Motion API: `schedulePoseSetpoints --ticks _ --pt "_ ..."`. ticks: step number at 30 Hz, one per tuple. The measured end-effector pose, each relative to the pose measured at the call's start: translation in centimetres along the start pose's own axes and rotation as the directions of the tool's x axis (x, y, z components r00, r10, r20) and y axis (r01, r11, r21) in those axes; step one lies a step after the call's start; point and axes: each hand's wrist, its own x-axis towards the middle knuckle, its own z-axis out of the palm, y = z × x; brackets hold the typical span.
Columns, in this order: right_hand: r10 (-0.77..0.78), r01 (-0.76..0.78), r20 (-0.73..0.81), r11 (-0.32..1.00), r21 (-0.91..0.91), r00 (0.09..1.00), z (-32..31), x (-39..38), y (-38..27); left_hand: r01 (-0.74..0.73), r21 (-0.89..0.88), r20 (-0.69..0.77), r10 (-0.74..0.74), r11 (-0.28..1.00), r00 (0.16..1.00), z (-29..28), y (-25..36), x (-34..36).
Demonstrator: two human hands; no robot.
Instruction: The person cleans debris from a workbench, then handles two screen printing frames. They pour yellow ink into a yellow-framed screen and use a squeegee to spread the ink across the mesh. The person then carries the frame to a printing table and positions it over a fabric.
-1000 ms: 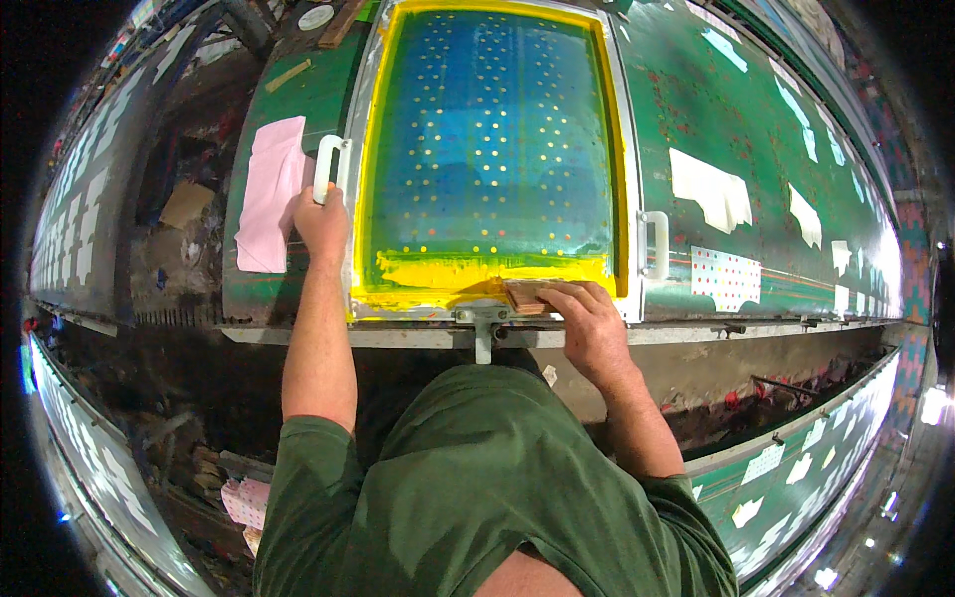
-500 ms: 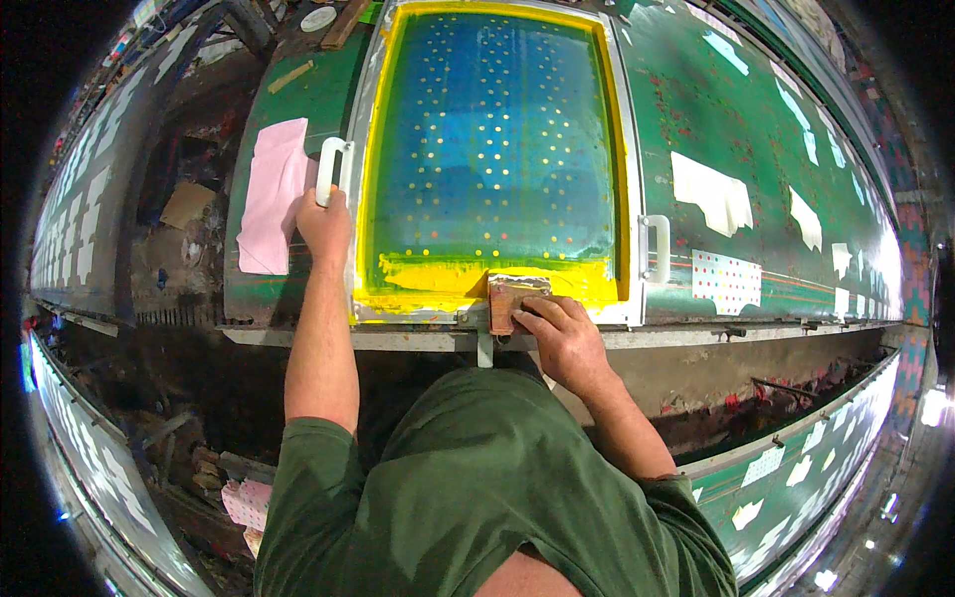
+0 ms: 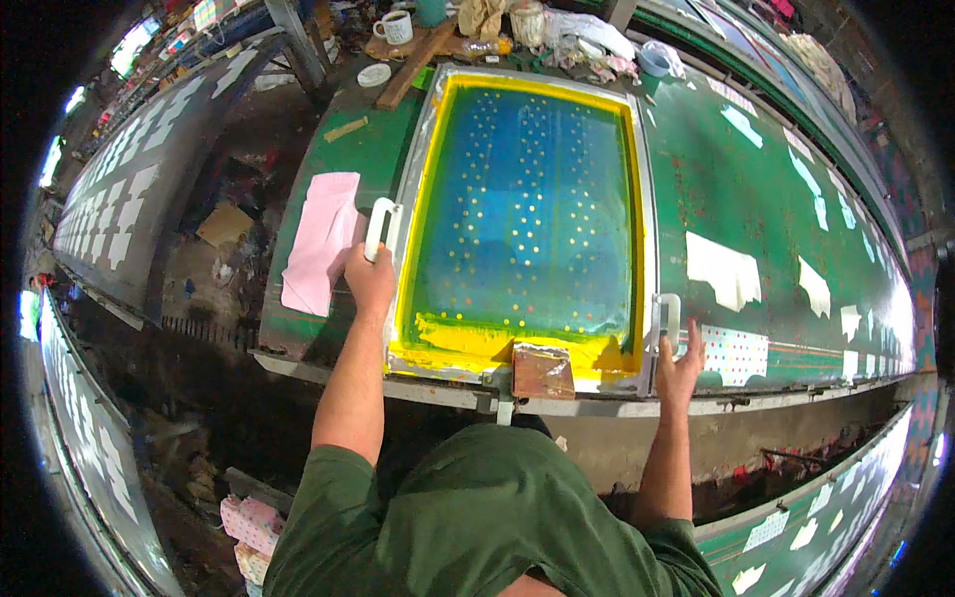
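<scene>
A silk-screen printing frame (image 3: 647, 229) lies on the green table, with a blue-green mesh (image 3: 527, 199) dotted with small pale spots. Thick yellow ink (image 3: 458, 338) is pooled along its near end. My left hand (image 3: 371, 281) is closed around the lower part of the white left handle (image 3: 377, 227). By the white right handle (image 3: 669, 310) is my right hand (image 3: 680, 366), its fingers stretched upward and apart, thumb side close to the grip. A wooden squeegee (image 3: 542, 372) rests by itself on the frame's near edge, over the ink.
Pink fabric (image 3: 320, 244) lies left of the frame. To the right are a white cut piece (image 3: 723, 271) and a dotted piece (image 3: 734, 355). A mug (image 3: 395, 28), a wooden plank (image 3: 418, 65) and a blue bowl (image 3: 656, 60) stand at the far end.
My right hand has let go of the squeegee, leaving it on the near edge, and moved right to the right handle. My left hand keeps its hold. The view has shifted, showing more of the far end.
</scene>
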Motion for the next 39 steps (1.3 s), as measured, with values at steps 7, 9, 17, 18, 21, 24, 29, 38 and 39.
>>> schedulePoseSetpoints --ticks 7,9,17,18,21,24,29,38,39 --pt "0.175 -0.284 0.225 0.519 0.806 0.959 2.0 0.1 3.3 0.037 -0.072 0.024 -0.035 0.997 0.999 0.0 0.1 0.2" --pt "0.187 -0.243 0.172 0.487 0.839 0.967 1.9 0.1 2.8 0.087 -0.061 0.038 -0.085 0.994 0.996 -0.1 0.8 0.5" --pt "0.073 -0.160 0.143 0.376 0.913 0.987 -4.1 0.1 1.0 0.124 -0.239 0.093 -0.104 0.963 0.990 -2.1 4.4 1.7" --pt "0.059 -0.159 0.147 0.369 0.916 0.987 -5.6 -0.1 1.4 0.135 -0.257 0.090 -0.116 0.957 0.989 -2.2 5.2 1.3" --pt "0.076 -0.143 0.124 0.354 0.924 0.989 -9.4 -0.8 3.2 0.125 -0.227 0.082 -0.109 0.966 0.991 -1.2 8.1 -1.0" --pt "0.049 -0.049 0.031 0.426 0.903 0.998 -12.7 -2.4 5.0 0.124 -0.212 0.130 -0.098 0.969 0.987 -0.8 10.4 -2.9" --pt "0.040 -0.043 0.029 0.404 0.914 0.999 -15.6 -6.2 5.7 0.133 -0.213 0.194 -0.092 0.968 0.977 -1.4 12.0 -4.6" --pt "0.120 -0.161 0.129 0.315 0.936 0.984 -14.4 -8.7 4.4 0.111 -0.135 0.151 -0.090 0.985 0.984 -5.5 9.5 -6.1" --pt "0.119 -0.169 0.136 0.329 0.929 0.983 -14.2 -8.5 4.2 0.120 -0.120 0.151 -0.102 0.985 0.983 -6.1 9.2 -6.3"
